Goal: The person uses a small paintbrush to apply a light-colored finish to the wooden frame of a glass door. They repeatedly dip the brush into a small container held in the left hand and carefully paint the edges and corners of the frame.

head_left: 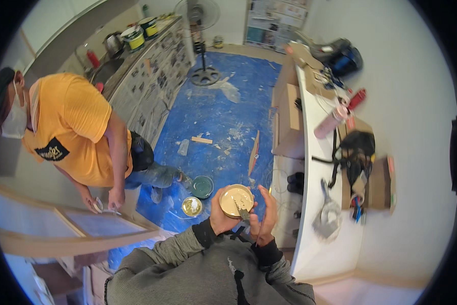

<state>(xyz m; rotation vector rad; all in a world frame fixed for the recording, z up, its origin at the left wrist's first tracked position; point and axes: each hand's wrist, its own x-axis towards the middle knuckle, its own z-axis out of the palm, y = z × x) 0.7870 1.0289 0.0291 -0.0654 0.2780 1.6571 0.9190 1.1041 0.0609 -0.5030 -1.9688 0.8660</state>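
Note:
My left hand [219, 216] grips a small round tin [236, 200] filled with cream-coloured paste, held up close to my chest. My right hand [265, 212] holds a thin tool [244, 212] whose tip dips into the tin's front edge. Both forearms in grey sleeves come up from the lower edge. On the floor just beyond the tin lie a round lid [192, 206] and a green tin [202, 186].
A person in an orange shirt [70, 127] bends at the left, hands on a pale wooden frame [70, 226]. A blue floor sheet [223, 117] runs ahead. A white counter [315, 168] with bags and bottles stands right; a fan [204, 73] stands at the back.

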